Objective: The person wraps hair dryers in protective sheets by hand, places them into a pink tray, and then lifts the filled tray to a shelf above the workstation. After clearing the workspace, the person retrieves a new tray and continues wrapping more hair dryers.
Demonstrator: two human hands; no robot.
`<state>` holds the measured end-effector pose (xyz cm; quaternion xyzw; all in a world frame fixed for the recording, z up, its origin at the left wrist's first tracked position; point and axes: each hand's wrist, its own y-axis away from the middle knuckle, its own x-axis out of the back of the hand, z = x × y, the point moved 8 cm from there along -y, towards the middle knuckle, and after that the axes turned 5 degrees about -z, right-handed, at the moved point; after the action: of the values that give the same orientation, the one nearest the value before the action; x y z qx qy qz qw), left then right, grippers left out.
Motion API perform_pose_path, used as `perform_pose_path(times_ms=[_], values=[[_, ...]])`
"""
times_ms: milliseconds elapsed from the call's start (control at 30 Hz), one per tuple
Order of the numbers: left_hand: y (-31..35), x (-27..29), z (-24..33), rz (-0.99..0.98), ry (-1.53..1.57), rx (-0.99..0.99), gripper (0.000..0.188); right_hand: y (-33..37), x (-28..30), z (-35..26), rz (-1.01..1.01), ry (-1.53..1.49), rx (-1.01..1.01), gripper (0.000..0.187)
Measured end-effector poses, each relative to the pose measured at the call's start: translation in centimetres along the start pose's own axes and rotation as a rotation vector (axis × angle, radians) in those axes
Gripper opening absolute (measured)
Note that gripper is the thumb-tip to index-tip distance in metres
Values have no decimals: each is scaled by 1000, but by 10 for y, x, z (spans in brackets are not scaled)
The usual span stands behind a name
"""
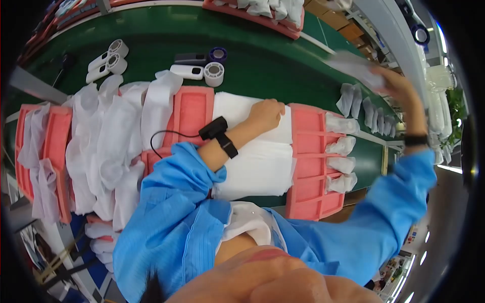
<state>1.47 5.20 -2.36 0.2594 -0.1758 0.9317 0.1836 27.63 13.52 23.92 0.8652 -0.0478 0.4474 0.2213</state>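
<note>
Two stacks of thin white sheets [252,169] lie side by side in front of me. On the far one my left hand [267,115] rests with its fingers curled; whether a sheet is pinched in them is hidden. Out to the far right, my right hand [396,83] is raised above the green belt. It grips a whitish wrapped item [356,68], smeared by motion. Below that hand, several wrapped items [348,98] stand in a row on the belt. A pink compartment tray [308,166] beside the sheets holds several white-wrapped pieces [341,146] along its right side.
White-wrapped items [106,146] are heaped over pink trays [194,108] at the left. Beyond them, white round-headed handheld devices [214,74] and a dark one [218,54] lie on the green belt [156,33]. Another loaded pink tray [252,16] is at the far edge.
</note>
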Motion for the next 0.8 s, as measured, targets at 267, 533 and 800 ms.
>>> perform_pose_path(times_ms=[267,533,800], values=[[-2,15,-15,48,16,-44,12,-172,-181,-166,-65,-613,1115,45],[1,44,-15,429,402,-132,17,-295,-176,-268,510,-611,857,52],[-19,39,-27,237,300,-84,26,-291,-184,-215,1309,137,663,61]])
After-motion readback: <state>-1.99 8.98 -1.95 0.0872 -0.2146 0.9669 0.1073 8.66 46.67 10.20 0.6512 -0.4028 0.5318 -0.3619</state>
